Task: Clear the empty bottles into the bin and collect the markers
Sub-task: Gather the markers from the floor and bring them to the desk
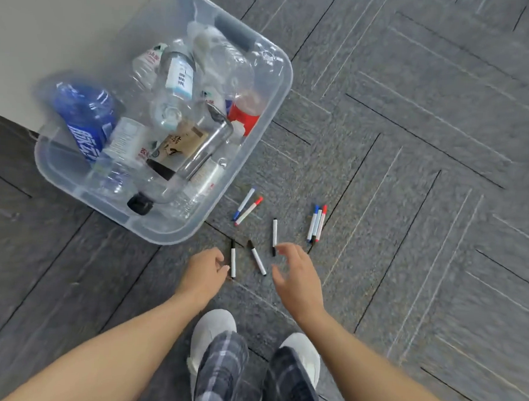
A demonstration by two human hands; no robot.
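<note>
While right hand (296, 277) hovers spread, markers (258, 257) lie beside bottle-filled bin (288, 75).

This looks like an office or a similar work space, seen at floor level. Grey carpet tiles (411, 146) with thin pale lines and dark seams, laid in alternating directions, fill the right and lower parts of the frame; such flooring is usual in offices. A plain pale wall (37, 38) meets them at upper left. Whiteboard-style markers (316, 224) lie at centre, beside a clear bin (288, 80) of drink bottles (82, 113).
</note>
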